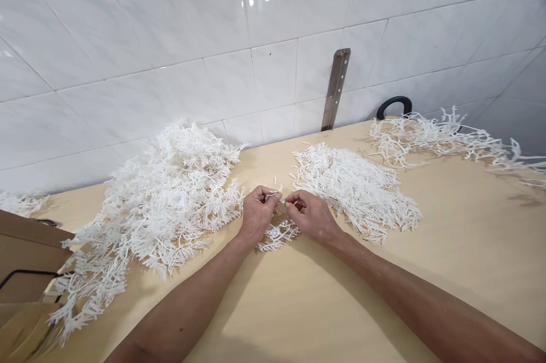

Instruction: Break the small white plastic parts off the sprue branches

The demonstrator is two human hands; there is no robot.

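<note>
A left hand (258, 216) pinched a small, thin, white branching piece (280, 189) above a pale tan tabletop (324, 312), the right hand (314, 218) nearly touching from its right, fingers bent, any grip there impossible to tell.

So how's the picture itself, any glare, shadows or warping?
Head view: small glare spots on the glossy white wall tiles; soft arm shadows on the pale tan wood-look tabletop; tile lines splay, probably wide-angle distortion; fine detail between the bare left hand and bare right hand is hard to make out.
</note>
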